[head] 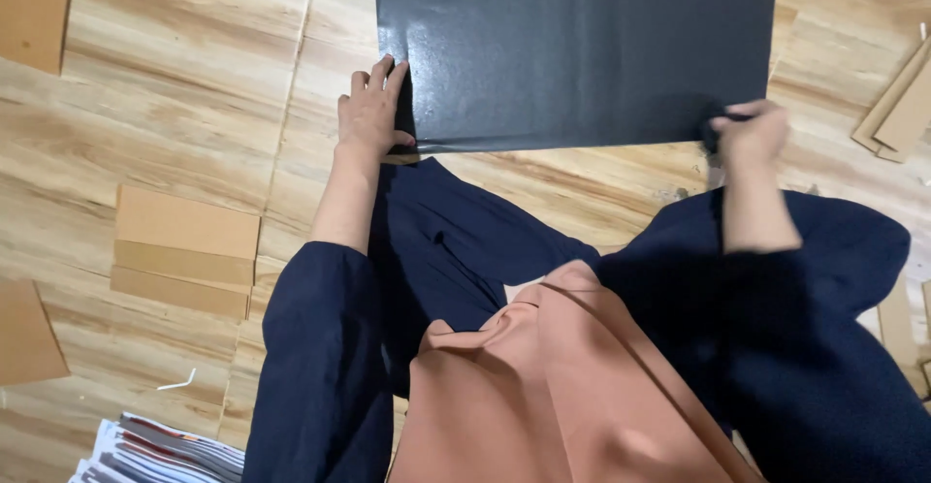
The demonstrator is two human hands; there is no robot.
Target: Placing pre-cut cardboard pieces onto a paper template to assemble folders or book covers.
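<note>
- I'm sitting on a pale wood-plank floor [194, 85], looking down over my own lap; dark navy sleeves and trousers and a rust-coloured cloth [572, 386] fill the near part of the view.
- Nearest on my left, at the bottom edge, lies one stack of printed paper sheets [165, 449], with one small white bent scrap [177, 383] just beyond it.
- A little farther left is one folded brown cardboard piece [184, 250], lying flat, and a second brown card [24, 333] cut off by the left edge. They sit well apart from my hands, so I judge them set aside within reach.
- My left hand [371, 114] lies flat on the floor, fingers together and stretched forward, the thumb resting on the near left corner of the black sheet [582, 47]. It looks like I'm pinning that corner so the sheet can't slide.
- My right hand [752, 134] is curled closed at the near right corner, fingers pinching something small and dark against the sheet's edge; what it is, I cannot tell.
- The single black sheet, slightly glossy, lies flat straight ahead of me, its near edge running between my two hands.
- Farthest out: one brown card [34, 8] at the top left corner, and two or three cardboard strips [897, 105] at the right edge.
</note>
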